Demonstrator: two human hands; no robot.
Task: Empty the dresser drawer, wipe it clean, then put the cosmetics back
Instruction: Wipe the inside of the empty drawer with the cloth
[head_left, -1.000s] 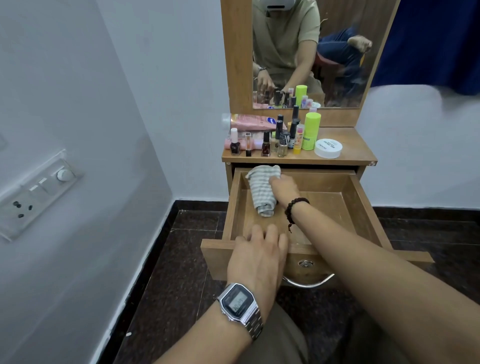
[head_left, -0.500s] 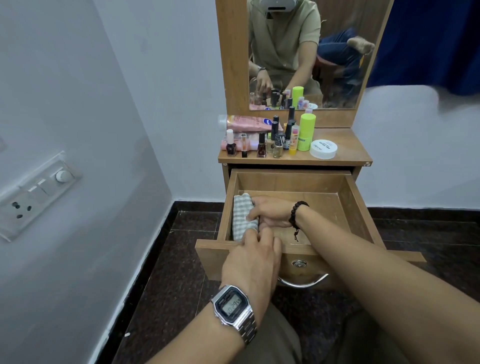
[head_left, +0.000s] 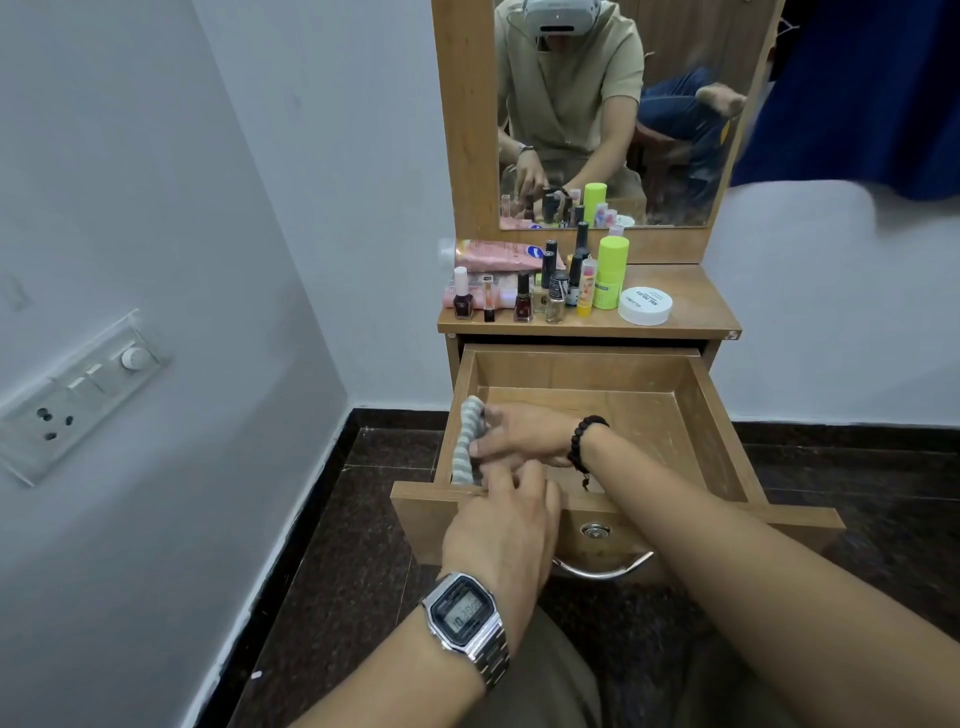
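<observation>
- Drawer (head_left: 670, 415): pulled fully out of the dresser, holding only the cloth; wiping looks under way along its left inner wall.
- Cloth (head_left: 469, 447): striped grey, bunched, pressed against the drawer's left wall near the front corner.
- Right hand (head_left: 524, 434): inside the drawer, fingers pressing the cloth to the wall.
- Left hand (head_left: 506, 530): resting on the drawer's front edge, fingers curled over it, steadying.
- Cosmetics (head_left: 550, 283): bottles, tubes and a white jar (head_left: 644, 305) crowded upright on the counter (head_left: 696, 306) above.
- Risk: a hard sideways push could jolt the extended drawer and topple the narrow bottles; the corners may stay unwiped.
</observation>
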